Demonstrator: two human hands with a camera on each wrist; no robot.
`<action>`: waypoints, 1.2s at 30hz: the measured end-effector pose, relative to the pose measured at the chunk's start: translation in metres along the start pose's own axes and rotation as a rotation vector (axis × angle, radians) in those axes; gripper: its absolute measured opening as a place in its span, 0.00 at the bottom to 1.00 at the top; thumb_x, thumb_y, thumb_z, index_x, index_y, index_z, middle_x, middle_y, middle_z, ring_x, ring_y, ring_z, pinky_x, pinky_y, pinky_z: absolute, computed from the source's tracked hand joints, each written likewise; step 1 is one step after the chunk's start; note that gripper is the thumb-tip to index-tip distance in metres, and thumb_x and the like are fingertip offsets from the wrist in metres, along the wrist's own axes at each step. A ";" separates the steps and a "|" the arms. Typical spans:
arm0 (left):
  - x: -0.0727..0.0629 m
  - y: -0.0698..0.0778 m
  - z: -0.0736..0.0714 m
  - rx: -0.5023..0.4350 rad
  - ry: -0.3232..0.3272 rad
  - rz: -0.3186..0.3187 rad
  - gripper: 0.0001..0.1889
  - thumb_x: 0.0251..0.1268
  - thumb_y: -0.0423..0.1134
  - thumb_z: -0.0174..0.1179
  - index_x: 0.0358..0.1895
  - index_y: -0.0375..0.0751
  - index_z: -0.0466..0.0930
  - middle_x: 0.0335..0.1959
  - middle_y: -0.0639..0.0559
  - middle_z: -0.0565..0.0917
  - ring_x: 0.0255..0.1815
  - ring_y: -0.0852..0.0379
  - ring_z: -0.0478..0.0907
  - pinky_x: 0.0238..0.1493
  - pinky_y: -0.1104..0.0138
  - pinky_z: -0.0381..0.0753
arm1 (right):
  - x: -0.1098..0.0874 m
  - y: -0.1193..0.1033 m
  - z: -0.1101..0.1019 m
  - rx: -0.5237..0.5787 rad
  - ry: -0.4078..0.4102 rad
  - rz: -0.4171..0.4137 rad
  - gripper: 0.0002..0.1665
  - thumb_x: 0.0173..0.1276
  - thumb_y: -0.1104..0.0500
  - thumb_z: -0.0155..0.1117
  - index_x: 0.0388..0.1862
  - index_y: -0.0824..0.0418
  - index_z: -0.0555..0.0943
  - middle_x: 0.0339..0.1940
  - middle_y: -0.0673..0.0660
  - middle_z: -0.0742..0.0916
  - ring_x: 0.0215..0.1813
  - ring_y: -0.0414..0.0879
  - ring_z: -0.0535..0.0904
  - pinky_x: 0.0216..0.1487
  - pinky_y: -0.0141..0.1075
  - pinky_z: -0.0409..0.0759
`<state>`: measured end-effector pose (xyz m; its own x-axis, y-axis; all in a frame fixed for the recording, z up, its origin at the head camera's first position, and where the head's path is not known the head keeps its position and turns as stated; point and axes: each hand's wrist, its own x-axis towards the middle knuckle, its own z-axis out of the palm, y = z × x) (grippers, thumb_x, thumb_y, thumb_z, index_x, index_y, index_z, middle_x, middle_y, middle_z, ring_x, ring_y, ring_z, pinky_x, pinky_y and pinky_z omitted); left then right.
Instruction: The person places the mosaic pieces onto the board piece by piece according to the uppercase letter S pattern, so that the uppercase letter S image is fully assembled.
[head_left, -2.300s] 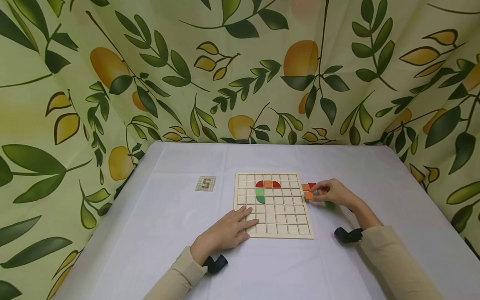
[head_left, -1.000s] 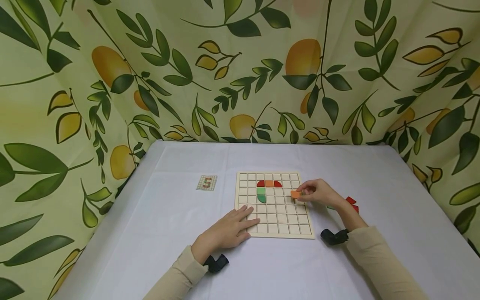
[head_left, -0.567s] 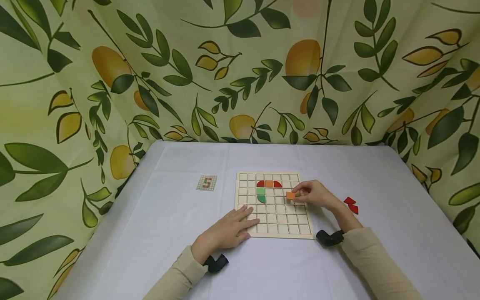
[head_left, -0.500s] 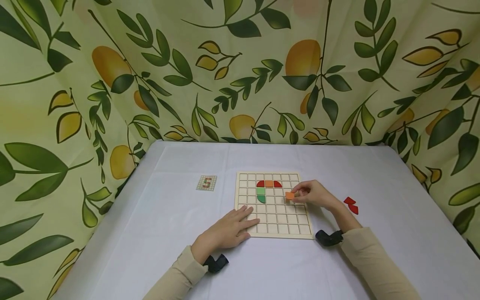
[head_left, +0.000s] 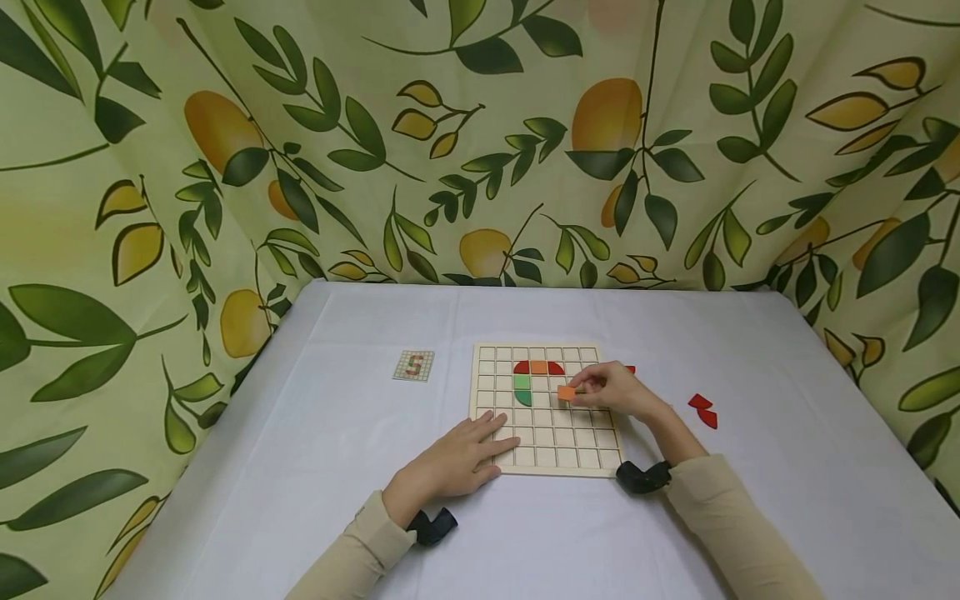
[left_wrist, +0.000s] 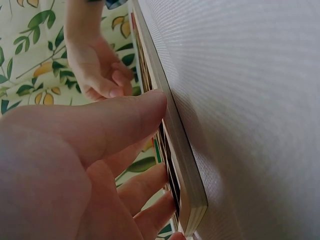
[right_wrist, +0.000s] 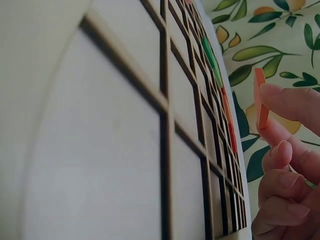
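Observation:
My right hand [head_left: 613,388] pinches an orange square tile [head_left: 566,393] between thumb and finger, over the middle of a pale wooden grid board [head_left: 555,457]. In the right wrist view the orange tile [right_wrist: 260,99] shows edge-on, apart from the board. My left hand [head_left: 453,460] rests on the board's lower left corner with fingers spread; its thumb [left_wrist: 150,107] lies by the board's edge in the left wrist view. Set in the grid are two red curved tiles [head_left: 555,368], an orange square [head_left: 537,367], a light green square [head_left: 522,382] and a dark green curved tile [head_left: 523,397].
A small pattern card [head_left: 413,366] with an S-shaped figure lies left of the board. Two red tiles [head_left: 702,411] lie on the white cloth [head_left: 360,433] to the right. Another red piece [head_left: 631,369] peeks out behind my right hand. A patterned curtain [head_left: 480,167] stands behind.
My right hand has picked up the orange tile from the loose pieces right of the board and carried it left over the grid. My left hand has stayed in place.

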<state>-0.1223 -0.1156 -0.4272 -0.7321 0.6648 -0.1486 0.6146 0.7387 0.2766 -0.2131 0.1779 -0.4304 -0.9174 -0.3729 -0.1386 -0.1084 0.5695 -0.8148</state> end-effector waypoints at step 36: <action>-0.001 0.002 -0.003 -0.004 -0.012 -0.001 0.25 0.73 0.45 0.50 0.71 0.55 0.65 0.78 0.47 0.59 0.80 0.46 0.53 0.78 0.52 0.58 | 0.024 -0.019 0.027 -0.034 0.004 0.013 0.13 0.53 0.62 0.75 0.36 0.68 0.87 0.19 0.48 0.75 0.27 0.43 0.68 0.26 0.29 0.65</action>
<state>-0.1213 -0.1158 -0.4237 -0.7289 0.6656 -0.1601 0.6131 0.7387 0.2801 -0.2221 0.1384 -0.4337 -0.9204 -0.3623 -0.1466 -0.1094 0.5990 -0.7932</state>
